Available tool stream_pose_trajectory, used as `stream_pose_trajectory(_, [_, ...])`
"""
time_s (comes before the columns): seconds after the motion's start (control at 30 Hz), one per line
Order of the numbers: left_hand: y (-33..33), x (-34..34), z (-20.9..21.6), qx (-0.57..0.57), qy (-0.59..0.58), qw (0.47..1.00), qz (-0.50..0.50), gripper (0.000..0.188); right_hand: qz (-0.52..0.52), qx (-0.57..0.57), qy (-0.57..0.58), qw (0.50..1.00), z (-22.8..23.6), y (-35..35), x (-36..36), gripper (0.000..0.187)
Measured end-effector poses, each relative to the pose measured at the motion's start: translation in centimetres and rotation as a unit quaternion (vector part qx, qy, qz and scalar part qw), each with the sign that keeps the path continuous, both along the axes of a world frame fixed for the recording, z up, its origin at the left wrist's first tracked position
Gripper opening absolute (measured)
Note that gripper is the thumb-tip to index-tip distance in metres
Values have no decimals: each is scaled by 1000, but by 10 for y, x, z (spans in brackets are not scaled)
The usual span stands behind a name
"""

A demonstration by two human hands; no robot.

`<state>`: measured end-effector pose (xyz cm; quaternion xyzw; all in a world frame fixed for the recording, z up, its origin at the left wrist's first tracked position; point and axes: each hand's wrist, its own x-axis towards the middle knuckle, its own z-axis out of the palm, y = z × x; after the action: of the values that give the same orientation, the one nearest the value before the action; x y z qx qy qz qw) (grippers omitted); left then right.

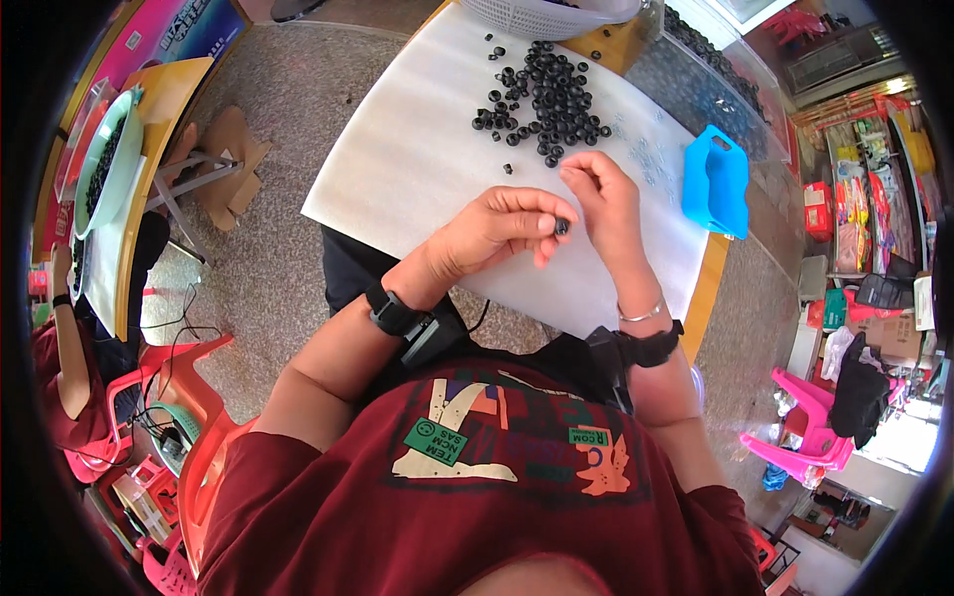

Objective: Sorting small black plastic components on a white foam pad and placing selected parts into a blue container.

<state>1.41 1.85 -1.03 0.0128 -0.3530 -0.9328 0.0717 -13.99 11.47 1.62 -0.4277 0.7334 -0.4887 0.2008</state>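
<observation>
Between the thumb and forefinger of my left hand point(502, 228) is a small black round part point(561, 226) with a hole in its face. My right hand point(606, 204) hovers just to the right of it, thumb and fingertips pinched together. Whatever those fingertips hold, if anything, is too small to make out. Beyond both hands a loose pile of similar black parts point(556, 99) lies on a white foam sheet point(397, 129). Right of the pile, small clear bluish pieces point(646, 159) are scattered over the sheet.
A blue plastic scoop-like holder point(715, 184) stands at the sheet's right edge. Behind it is a clear bin point(696, 89) of black parts; a white basket point(552, 18) sits at the far edge. At left, another person point(75, 368) sits by a table with a green basin point(117, 174).
</observation>
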Motion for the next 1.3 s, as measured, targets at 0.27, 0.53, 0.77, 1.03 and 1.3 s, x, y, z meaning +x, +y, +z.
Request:
stream_pose_trajectory(0.27, [0,1,-2,13,61,997,-50,22,167,-76,255,949,-19,-44,6,9])
stream_pose_trajectory(0.53, [-3,-1,-4,64,47,996,39,21,117,-77,201,970,-11,-31,7,12])
stream_pose_trajectory(0.77, [-5,-8,-7,63,-22,986,156,24,-3,-118,-186,975,24,4,16,14])
stream_pose_trajectory(1.03, [-4,-10,-9,11,-36,987,153,22,12,-94,-74,993,18,11,27,14])
stream_pose_trajectory(1.3, [2,-11,-1,-50,-59,981,177,21,5,-100,101,990,16,16,26,16])
